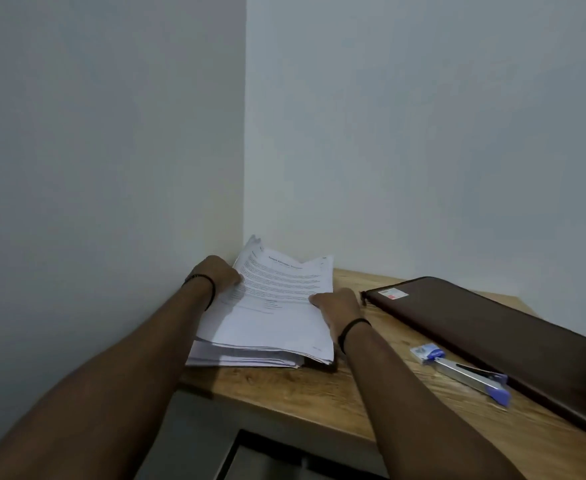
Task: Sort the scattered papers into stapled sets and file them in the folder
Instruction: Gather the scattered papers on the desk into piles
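Pale grey-white walls meet in a corner behind the light wooden counter you are working at, and the counter's left end sits right in that corner.

Your stack of white printed paper sheets lies at the counter's left end, its far edges fanned and lifted toward the wall corner. The top sheets are raised off the lower ones, and the bottom of the pile rests flat near the counter's front edge.

Your left hand is at the stack's left side, fingers curled round the edge of the upper sheets. Your right hand is at the right side, thumb on top of the top page and fingers tucked under, so each grip is pinching paper. A thin black band circles each wrist.

To the right, apart from the papers, lies the dark brown zippered folder, closed and flat, running diagonally toward the counter's right front. A small pale label sits near its far left corner.

Between the folder and your right forearm rests the silver stapler with purple ends, lying alongside the folder's near edge, with a small blue-and-white box just at its far end.
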